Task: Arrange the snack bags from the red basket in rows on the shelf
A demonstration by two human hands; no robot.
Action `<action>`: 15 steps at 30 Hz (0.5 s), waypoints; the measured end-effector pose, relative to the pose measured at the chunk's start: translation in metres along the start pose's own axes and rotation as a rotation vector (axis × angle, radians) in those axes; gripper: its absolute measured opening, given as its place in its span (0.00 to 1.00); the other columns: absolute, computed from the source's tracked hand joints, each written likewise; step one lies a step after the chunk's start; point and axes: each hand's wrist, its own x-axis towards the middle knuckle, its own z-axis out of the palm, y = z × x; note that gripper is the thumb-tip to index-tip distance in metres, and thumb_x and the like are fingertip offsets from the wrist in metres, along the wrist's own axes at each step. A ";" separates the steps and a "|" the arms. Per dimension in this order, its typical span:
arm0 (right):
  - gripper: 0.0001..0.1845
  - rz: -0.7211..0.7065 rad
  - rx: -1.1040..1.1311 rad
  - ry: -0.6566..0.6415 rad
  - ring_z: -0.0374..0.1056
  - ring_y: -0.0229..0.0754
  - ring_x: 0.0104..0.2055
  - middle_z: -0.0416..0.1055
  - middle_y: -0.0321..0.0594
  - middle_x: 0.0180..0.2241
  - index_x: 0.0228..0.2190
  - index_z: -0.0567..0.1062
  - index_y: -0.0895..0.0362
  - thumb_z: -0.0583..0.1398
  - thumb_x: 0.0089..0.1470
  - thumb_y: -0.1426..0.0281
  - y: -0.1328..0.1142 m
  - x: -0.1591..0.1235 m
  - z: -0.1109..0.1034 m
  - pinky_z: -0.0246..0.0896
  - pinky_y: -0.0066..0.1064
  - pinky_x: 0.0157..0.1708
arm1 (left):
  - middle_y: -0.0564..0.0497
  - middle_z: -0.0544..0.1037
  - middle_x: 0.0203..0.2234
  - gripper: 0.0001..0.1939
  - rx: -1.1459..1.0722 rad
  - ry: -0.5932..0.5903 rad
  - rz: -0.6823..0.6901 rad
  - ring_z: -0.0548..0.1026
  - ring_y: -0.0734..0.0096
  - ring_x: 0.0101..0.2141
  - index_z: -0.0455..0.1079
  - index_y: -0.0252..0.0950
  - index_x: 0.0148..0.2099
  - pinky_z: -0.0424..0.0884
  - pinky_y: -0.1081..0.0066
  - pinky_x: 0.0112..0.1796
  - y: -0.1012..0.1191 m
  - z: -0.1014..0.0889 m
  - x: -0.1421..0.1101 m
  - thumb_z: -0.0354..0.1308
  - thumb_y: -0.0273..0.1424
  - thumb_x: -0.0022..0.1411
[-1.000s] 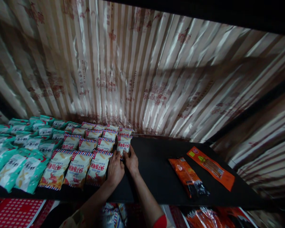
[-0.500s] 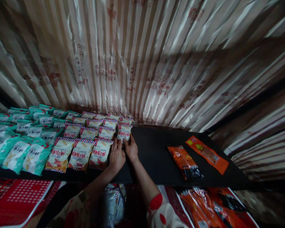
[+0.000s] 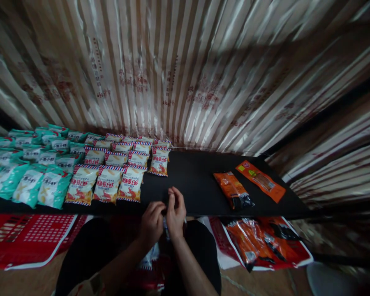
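My left hand (image 3: 152, 220) is at the front edge of the black shelf (image 3: 191, 176), its fingers curled in; whatever may be inside them is hidden. Close beside it, my right hand (image 3: 176, 214) has its fingers stretched upward. Just beyond my hands stands a white and orange snack bag (image 3: 159, 161) with a striped top, the front one of its column. To the left are several matching bags (image 3: 130, 183) in rows. Below my hands, partly covered by them, pale bluish snack bags (image 3: 149, 259) lie low between my knees.
Teal snack bags (image 3: 54, 187) fill the shelf's left end. On the right lie an orange and black packet (image 3: 232, 190) and a flat orange packet (image 3: 261, 181). Red baskets (image 3: 33, 238) stand below, the right one holding orange packets (image 3: 249, 242). Striped sheeting (image 3: 179, 74) hangs behind.
Both hands have let go of the white and orange bag, which stays standing on the shelf. They have drawn back toward me to the shelf's front edge.
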 end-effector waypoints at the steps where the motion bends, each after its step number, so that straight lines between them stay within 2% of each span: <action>1: 0.19 0.049 0.026 0.020 0.69 0.42 0.42 0.73 0.44 0.39 0.41 0.71 0.58 0.53 0.54 0.59 0.004 -0.016 -0.007 0.62 0.34 0.44 | 0.46 0.74 0.36 0.18 -0.038 -0.037 -0.030 0.72 0.70 0.40 0.70 0.35 0.40 0.69 0.70 0.43 0.002 0.001 -0.013 0.40 0.19 0.56; 4: 0.18 0.185 0.052 -0.005 0.70 0.42 0.38 0.74 0.44 0.36 0.37 0.72 0.58 0.53 0.53 0.57 0.025 -0.055 -0.024 0.64 0.33 0.40 | 0.45 0.74 0.39 0.18 -0.118 -0.188 -0.174 0.72 0.71 0.41 0.70 0.36 0.43 0.69 0.71 0.44 0.005 0.009 -0.045 0.40 0.22 0.59; 6: 0.19 0.229 -0.015 -0.088 0.70 0.44 0.40 0.74 0.44 0.38 0.39 0.71 0.57 0.53 0.52 0.58 0.043 -0.070 -0.032 0.64 0.34 0.43 | 0.43 0.74 0.41 0.18 -0.131 -0.285 -0.309 0.72 0.69 0.43 0.70 0.35 0.45 0.68 0.70 0.44 0.005 0.015 -0.057 0.41 0.24 0.60; 8: 0.21 0.238 -0.157 -0.111 0.68 0.46 0.46 0.73 0.47 0.42 0.41 0.72 0.58 0.53 0.50 0.59 0.061 -0.076 -0.038 0.60 0.37 0.49 | 0.42 0.74 0.43 0.18 -0.083 -0.380 -0.477 0.72 0.67 0.44 0.69 0.33 0.47 0.67 0.69 0.46 0.003 0.022 -0.064 0.42 0.24 0.59; 10: 0.21 0.271 -0.304 -0.074 0.66 0.49 0.48 0.71 0.50 0.44 0.41 0.73 0.60 0.54 0.47 0.62 0.077 -0.077 -0.041 0.57 0.40 0.52 | 0.41 0.73 0.46 0.19 -0.002 -0.464 -0.633 0.70 0.65 0.47 0.69 0.31 0.49 0.63 0.68 0.49 -0.001 0.029 -0.067 0.44 0.22 0.57; 13: 0.23 0.319 -0.387 -0.127 0.63 0.50 0.53 0.69 0.51 0.48 0.42 0.73 0.61 0.54 0.44 0.67 0.097 -0.075 -0.041 0.53 0.38 0.55 | 0.41 0.68 0.53 0.23 0.061 -0.544 -0.751 0.64 0.68 0.54 0.64 0.29 0.54 0.55 0.72 0.55 -0.009 0.037 -0.067 0.45 0.21 0.57; 15: 0.22 0.372 -0.446 -0.156 0.60 0.51 0.55 0.66 0.52 0.51 0.42 0.74 0.61 0.54 0.44 0.67 0.107 -0.073 -0.040 0.53 0.38 0.55 | 0.42 0.64 0.57 0.25 0.061 -0.598 -0.799 0.61 0.70 0.56 0.60 0.30 0.58 0.53 0.74 0.56 -0.014 0.041 -0.067 0.44 0.21 0.57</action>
